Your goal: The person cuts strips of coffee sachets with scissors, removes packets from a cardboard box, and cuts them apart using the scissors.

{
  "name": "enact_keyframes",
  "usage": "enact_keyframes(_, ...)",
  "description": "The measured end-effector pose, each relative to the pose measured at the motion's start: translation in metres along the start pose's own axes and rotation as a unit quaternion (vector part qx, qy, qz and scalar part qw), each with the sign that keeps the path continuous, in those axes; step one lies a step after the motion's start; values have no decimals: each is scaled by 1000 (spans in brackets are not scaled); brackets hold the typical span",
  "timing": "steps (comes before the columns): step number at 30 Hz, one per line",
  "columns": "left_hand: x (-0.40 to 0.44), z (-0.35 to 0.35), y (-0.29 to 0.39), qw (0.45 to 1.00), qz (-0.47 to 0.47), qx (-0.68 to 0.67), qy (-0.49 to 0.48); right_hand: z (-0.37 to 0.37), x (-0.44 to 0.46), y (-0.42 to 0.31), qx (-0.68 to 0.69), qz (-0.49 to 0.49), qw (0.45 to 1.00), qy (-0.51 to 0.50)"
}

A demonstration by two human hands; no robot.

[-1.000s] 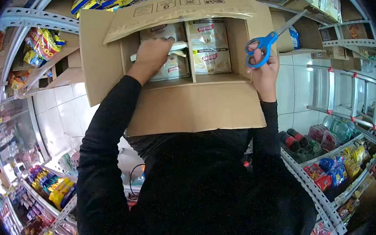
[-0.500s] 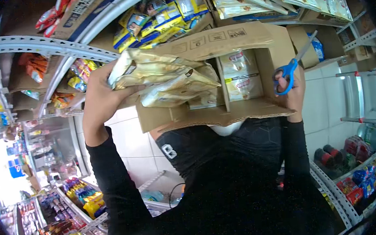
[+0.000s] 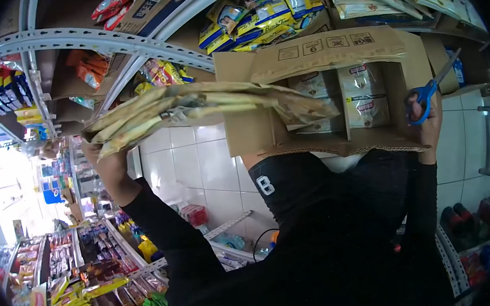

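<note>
A string of several cream-coloured packets (image 3: 177,109) stretches from my left hand (image 3: 107,162) across to the open cardboard box (image 3: 330,55). My left hand is closed on its far-left end, and the other end hangs down inside the box's left compartment. Behind a cardboard divider, more pale packets with red lettering (image 3: 367,107) lie in the right compartment. At the box's right side, my right hand (image 3: 428,120) grips blue-handled scissors (image 3: 424,99), a finger through a loop and the blades pointing up and right. The same hand touches the box's side.
Shelves ahead hold yellow-and-blue packets (image 3: 271,19) and stacked cream packets (image 3: 366,2). A perforated metal shelf rail (image 3: 95,41) crosses the upper left. Racks of packaged snacks (image 3: 71,302) stand lower left. White floor tiles (image 3: 199,163) show below the box.
My left hand has pulled the packets out leftward, so the bunched packets are now stretched out long. The view has shifted, with the box and right hand now farther right in it.
</note>
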State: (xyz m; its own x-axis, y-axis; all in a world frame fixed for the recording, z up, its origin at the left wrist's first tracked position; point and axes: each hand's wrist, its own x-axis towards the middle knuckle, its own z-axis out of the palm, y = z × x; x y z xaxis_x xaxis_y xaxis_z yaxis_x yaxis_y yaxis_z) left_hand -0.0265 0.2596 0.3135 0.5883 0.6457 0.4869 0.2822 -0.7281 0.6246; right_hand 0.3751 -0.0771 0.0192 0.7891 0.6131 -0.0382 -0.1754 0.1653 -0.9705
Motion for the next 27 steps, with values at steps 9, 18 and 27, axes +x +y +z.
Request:
enact_keyframes(9, 2, -3, -1, 995, 72, 0, 65, -7, 4, -13, -51, 12, 997, -62)
enact_keyframes(18, 3, 5, 11, 982, 143, 103, 74, 72, -3, -116, 5, -26, 988, -151)
enact_keyframes(27, 6, -15, 30, 979, 181, 50, 85, 191, 10, -123, -141, -212, 917, -307)
